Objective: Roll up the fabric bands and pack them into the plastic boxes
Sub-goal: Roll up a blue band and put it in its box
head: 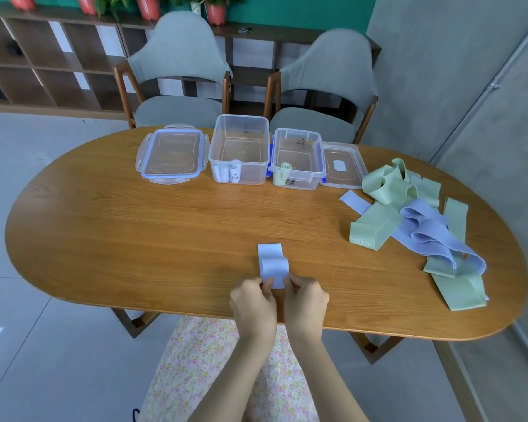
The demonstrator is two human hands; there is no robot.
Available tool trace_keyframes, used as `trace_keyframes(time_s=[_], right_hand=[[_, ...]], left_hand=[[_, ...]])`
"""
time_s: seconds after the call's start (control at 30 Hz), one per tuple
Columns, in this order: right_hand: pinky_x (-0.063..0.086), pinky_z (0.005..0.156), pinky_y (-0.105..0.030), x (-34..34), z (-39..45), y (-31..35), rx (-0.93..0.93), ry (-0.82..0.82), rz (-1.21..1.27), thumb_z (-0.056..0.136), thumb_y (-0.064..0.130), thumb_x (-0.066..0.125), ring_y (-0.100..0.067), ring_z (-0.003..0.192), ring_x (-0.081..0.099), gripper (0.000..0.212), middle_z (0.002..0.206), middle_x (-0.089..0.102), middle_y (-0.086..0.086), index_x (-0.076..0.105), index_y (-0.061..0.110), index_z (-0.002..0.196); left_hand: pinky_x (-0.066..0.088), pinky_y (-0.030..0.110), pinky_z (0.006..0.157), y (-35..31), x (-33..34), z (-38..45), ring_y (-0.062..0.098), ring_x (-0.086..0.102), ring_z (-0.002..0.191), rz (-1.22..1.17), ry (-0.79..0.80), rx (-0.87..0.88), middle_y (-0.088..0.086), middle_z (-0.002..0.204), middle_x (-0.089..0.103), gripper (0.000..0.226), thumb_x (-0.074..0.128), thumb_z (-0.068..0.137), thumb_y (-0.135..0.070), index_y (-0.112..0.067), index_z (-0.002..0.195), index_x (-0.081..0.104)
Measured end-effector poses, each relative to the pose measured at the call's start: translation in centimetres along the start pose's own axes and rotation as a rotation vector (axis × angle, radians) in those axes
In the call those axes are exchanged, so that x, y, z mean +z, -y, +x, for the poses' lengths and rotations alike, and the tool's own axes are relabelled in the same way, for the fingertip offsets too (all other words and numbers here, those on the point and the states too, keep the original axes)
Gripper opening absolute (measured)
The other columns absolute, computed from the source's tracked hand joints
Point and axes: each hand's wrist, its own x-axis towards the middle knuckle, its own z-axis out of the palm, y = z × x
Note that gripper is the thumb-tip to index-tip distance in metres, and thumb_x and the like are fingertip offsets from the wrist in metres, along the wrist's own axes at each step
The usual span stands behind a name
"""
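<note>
A pale lilac fabric band (273,263) lies on the wooden table (134,233) near its front edge, its near end curled over. My left hand (252,303) and my right hand (305,300) pinch that near end from either side. At the back stand two clear plastic boxes: the left box (240,147) holds rolled lilac bands, the right box (297,156) holds a rolled green band. A heap of loose green and lilac bands (415,220) lies at the table's right.
A blue-rimmed lid (173,153) lies left of the boxes and a second lid (343,166) lies right of them. Two grey chairs (180,71) stand behind the table. A wall runs close along the right side.
</note>
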Motion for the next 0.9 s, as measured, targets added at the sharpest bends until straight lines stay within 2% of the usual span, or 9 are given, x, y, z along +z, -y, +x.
trace_keyframes(time_s=[0.1,0.17,0.27,0.33,0.43,0.6,0.7,0.77,0.9], right_hand=[[0.030,0.055,-0.026,-0.2,0.5,0.2,0.036,-0.013,0.119,0.087,0.013,0.061,-0.019,0.058,0.047,0.019,0.061,0.057,-0.002,0.062,0.014,0.068],[0.030,0.058,-0.019,-0.3,1.1,0.6,0.071,-0.014,0.184,0.087,0.018,0.065,-0.015,0.066,0.054,0.009,0.067,0.061,0.003,0.067,0.012,0.080],[0.031,0.059,-0.020,0.2,1.5,0.6,0.034,-0.019,0.152,0.089,0.021,0.063,-0.016,0.068,0.055,0.016,0.075,0.062,-0.002,0.066,0.010,0.078],[0.028,0.058,-0.022,0.7,1.1,0.1,-0.023,-0.020,0.096,0.090,0.018,0.060,-0.016,0.063,0.051,0.020,0.078,0.061,-0.007,0.065,0.008,0.074],[0.026,0.056,-0.023,0.8,0.6,-0.4,-0.063,-0.020,0.064,0.091,0.014,0.058,-0.017,0.061,0.047,0.019,0.078,0.060,-0.006,0.064,0.006,0.075],[0.044,0.066,-0.029,0.2,1.5,0.7,0.007,-0.031,0.154,0.089,0.020,0.062,-0.020,0.073,0.062,0.011,0.079,0.070,-0.002,0.071,0.014,0.085],[0.030,0.059,-0.024,0.8,1.4,0.1,-0.066,-0.019,0.079,0.091,0.017,0.060,-0.019,0.064,0.052,0.017,0.079,0.064,-0.009,0.068,0.008,0.079],[0.029,0.061,-0.022,0.9,1.5,0.0,-0.082,-0.009,0.103,0.090,0.013,0.061,-0.016,0.063,0.048,0.013,0.081,0.062,-0.010,0.070,0.008,0.082],[0.041,0.062,-0.025,0.4,2.9,0.8,0.005,0.021,0.157,0.088,0.019,0.064,-0.017,0.066,0.059,0.016,0.071,0.069,-0.001,0.070,0.012,0.074]], left_hand=[[0.027,0.031,0.056,-0.2,-0.4,1.0,0.033,0.043,0.062,0.008,0.021,-0.020,0.008,0.053,0.045,0.043,0.061,0.090,-0.027,-0.013,0.053,0.044],[0.030,0.032,0.056,-0.5,-0.6,1.7,0.032,0.046,0.064,0.006,0.035,-0.039,0.007,0.055,0.049,0.042,0.062,0.089,-0.032,-0.014,0.054,0.046],[0.035,0.032,0.063,-1.0,-0.2,1.9,0.036,0.058,0.082,0.022,0.017,-0.035,0.014,0.079,0.064,0.028,0.059,0.091,-0.034,-0.010,0.078,0.065],[0.035,0.033,0.066,-1.2,0.2,1.5,0.037,0.059,0.087,0.046,0.007,-0.009,0.016,0.086,0.065,0.028,0.052,0.095,-0.030,-0.007,0.088,0.067],[0.037,0.034,0.070,-1.1,0.6,0.8,0.035,0.059,0.086,0.046,0.011,0.017,0.015,0.090,0.062,0.026,0.046,0.097,-0.020,-0.005,0.090,0.066],[0.037,0.032,0.070,-1.1,0.7,1.3,0.033,0.060,0.087,0.023,-0.022,0.000,0.015,0.090,0.065,0.022,0.050,0.095,-0.021,-0.008,0.097,0.068],[0.034,0.033,0.066,-1.1,0.6,2.1,0.035,0.059,0.082,-0.003,-0.035,-0.030,0.015,0.080,0.065,0.025,0.056,0.093,-0.027,-0.009,0.081,0.068],[0.032,0.031,0.062,-1.1,0.7,2.6,0.036,0.058,0.078,0.007,-0.027,-0.046,0.016,0.074,0.063,0.034,0.056,0.093,-0.031,-0.007,0.070,0.061],[0.037,0.035,0.069,-1.7,0.8,2.2,0.035,0.058,0.085,0.056,-0.026,-0.028,0.016,0.088,0.062,0.033,0.049,0.096,-0.029,-0.004,0.086,0.066]])
